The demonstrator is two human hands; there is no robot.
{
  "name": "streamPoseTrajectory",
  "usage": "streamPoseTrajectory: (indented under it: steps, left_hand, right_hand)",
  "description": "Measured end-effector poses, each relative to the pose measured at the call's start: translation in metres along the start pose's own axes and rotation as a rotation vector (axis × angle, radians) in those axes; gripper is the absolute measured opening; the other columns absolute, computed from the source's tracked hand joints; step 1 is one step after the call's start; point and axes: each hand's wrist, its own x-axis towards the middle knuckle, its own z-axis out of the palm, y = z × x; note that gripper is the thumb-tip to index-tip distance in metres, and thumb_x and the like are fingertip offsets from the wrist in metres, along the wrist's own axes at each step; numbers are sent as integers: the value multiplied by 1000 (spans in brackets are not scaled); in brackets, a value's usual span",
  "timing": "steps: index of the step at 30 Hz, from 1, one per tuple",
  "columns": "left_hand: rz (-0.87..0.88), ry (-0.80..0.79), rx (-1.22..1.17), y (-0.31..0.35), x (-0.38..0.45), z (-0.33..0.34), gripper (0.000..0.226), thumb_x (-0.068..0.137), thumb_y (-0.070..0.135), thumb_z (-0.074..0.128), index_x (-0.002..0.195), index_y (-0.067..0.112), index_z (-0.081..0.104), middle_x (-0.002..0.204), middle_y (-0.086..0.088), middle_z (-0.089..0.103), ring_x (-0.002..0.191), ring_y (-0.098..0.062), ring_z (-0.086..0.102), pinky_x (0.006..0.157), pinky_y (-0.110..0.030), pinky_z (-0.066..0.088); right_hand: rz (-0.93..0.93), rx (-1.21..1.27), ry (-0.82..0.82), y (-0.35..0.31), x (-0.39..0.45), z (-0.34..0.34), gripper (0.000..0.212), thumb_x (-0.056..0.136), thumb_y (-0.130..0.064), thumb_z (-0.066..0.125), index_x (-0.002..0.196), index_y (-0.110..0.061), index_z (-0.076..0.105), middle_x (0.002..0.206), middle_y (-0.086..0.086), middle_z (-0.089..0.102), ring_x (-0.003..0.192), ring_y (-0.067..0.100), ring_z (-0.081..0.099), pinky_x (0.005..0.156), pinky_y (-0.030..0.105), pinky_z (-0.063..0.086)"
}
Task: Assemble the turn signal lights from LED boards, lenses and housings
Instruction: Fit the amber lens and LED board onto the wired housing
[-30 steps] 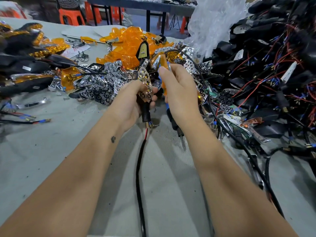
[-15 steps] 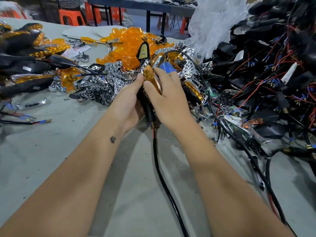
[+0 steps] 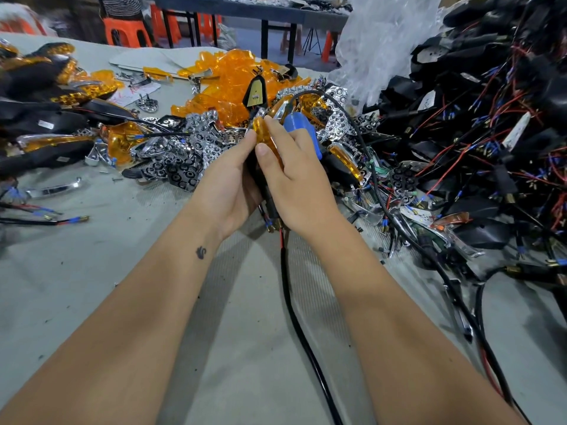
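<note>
1. The left hand [image 3: 228,182] grips the dark housing [image 3: 256,176] of a turn signal light from the left side; its fingers are curled round the part and the fingertips meet the amber lens [image 3: 263,133] at the top.
2. The right hand [image 3: 299,179] pinches the amber lens between thumb and index finger and seats it against the housing. The same hand also carries a blue-handled screwdriver [image 3: 299,127], tucked under the remaining fingers, with the handle projecting up and away from the person.
3. The assembly is held above the grey table [image 3: 92,286], near the middle of the view, just in front of the parts heap.
4. A black cable [image 3: 294,317] with red and blue leads hangs from the bottom of the housing and runs along the table toward the person.
5. Directly behind the hands lies a pile of chrome reflectors [image 3: 184,151]; behind that, a pile of loose amber lenses [image 3: 227,78]. A single black housing with an LED board [image 3: 255,93] stands upright between these piles.
6. To the right, a large heap of black housings with red and blue wires [image 3: 478,133] covers the table; a clear plastic bag [image 3: 383,41] rises behind it.
7. To the left, several finished lights [image 3: 46,87] with amber lenses lie in a group.
8. Orange stools [image 3: 125,33] and a dark table frame stand in the background.
</note>
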Motion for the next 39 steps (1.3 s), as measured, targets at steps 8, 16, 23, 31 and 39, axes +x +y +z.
streamPoseTrajectory:
  steps: [8,16,23,31,39]
  left_hand:
    - [45,18,9,7,1,-3,43,104,28,42,136,2,56,127,-17,65,110,-24,67,92,-34,56]
    - [144,38,69,6,2,-3,47,98,27,52,134,-3,55,119,-16,66,103,-23,68,90,-32,57]
    - [148,46,63,2,3,1,39,103,23,47,130,-3,57,114,-15,67,100,-22,67,87,-33,57]
    - [202,50,57,5,4,-2,22,105,20,44,110,14,64,97,-8,67,90,-18,66,88,-34,55]
    - [233,98,-193,7,-1,-5,41,105,32,32,84,13,61,68,2,67,64,-13,65,63,-25,54]
  right_hand:
    - [-4,-35,-69,-3,-1,1,78,94,-46,61,157,-36,16,113,-4,36,102,12,48,90,39,50]
    - [-28,-101,-61,-7,-2,2,76,95,-39,61,158,-27,20,122,4,58,107,21,56,90,41,49]
    - [-47,-81,9,-7,-5,-1,66,90,-34,65,150,-23,39,110,-1,65,89,16,61,84,36,52]
    - [-40,-204,-82,-11,-6,6,64,95,-45,55,151,-29,27,128,1,55,108,25,58,84,46,52]
    - [-89,-119,-64,-20,-15,12,52,97,-40,57,138,-18,32,124,4,63,97,29,65,73,41,51]
